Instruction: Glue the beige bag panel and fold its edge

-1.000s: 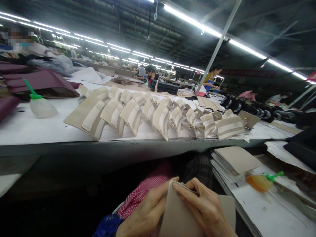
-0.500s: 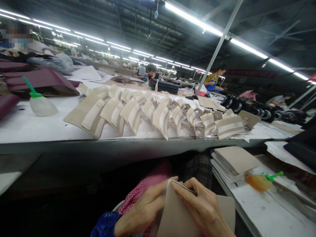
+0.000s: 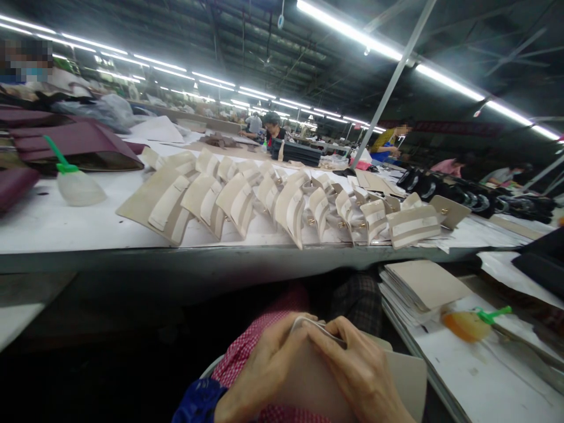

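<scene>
Low in the person's lap, the left hand [image 3: 259,376] and right hand [image 3: 361,376] both pinch the top edge of a flat beige leather panel [image 3: 317,382], fingers closed on it; its long side runs rightward, below the tabletop [image 3: 66,226].

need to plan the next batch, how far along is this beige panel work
Done, by the look of it: a row of strapped panels fanned out on the table. In hand: the left hand and right hand grip one panel at its top edge. Left: a stack of plain panels on the right, beside an orange bottle.
</scene>
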Tool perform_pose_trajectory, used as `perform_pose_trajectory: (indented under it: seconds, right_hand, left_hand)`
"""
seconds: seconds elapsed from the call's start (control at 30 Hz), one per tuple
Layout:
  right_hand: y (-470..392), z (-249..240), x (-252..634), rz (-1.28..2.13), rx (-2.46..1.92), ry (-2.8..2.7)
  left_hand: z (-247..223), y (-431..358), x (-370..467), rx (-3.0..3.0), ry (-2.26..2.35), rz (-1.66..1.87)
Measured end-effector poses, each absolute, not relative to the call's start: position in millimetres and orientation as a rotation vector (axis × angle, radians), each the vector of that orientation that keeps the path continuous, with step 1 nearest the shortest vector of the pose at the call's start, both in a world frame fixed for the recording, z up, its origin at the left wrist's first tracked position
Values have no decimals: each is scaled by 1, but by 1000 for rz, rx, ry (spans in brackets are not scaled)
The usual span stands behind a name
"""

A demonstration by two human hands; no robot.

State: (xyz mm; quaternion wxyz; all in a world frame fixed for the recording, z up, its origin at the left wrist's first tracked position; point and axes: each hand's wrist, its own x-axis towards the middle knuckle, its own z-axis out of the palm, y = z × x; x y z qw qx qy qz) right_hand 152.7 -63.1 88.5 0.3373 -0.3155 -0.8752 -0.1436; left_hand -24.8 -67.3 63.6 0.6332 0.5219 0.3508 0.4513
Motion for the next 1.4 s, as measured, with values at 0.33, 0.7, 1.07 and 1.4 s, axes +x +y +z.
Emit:
perform_pose_trajectory:
  seconds: [0.33,0.7,1.07,1.4]
  right_hand:
    - [-62,89,156,-333,-918,-2168]
    - [-64,94,160,-383,-1059,-1949]
    - [-61,91,160,-367,-1071,-1959]
    - [-61,87,171,-371,-1143,-1890]
  left_hand:
    - [58,-63,-32,1155,850,1038]
    - [54,-63,-45,1149,905,1072]
    - [63,-68,-42,1216,927,1147]
    - [64,-68,-47,1165,924,1152]
